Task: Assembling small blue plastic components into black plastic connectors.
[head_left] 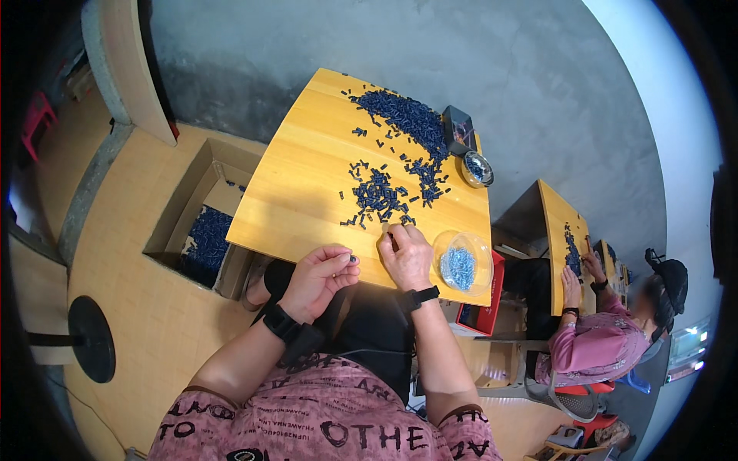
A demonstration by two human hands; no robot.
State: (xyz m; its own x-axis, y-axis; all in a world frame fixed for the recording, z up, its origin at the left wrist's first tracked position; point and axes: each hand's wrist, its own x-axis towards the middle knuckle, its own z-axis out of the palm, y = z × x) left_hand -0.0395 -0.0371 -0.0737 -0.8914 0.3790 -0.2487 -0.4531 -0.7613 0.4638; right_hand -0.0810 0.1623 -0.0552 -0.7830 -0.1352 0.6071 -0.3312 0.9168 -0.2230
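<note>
My left hand [321, 278] is just off the near edge of the wooden table [296, 184]. Its thumb and fingers pinch a small dark cylindrical piece [353, 260]. On the tabletop near that edge rests my right hand [407, 257], fingers bent and closed together; what they grip, if anything, is too small to make out. Right in front of it lies a loose pile of short dark blue cylindrical pieces [377, 194]. To its right stands a clear round bowl [483, 263] with many small shiny, light-blue-looking parts [458, 269].
A larger heap of the dark pieces [403, 115] spreads at the back, beside a black box [459, 129] and a metal bowl [477, 169]. Left on the floor, a cardboard box [173, 207] holds more pieces. A red box [494, 296] sits below the table's right edge. A co-worker [603, 338] sits at another table.
</note>
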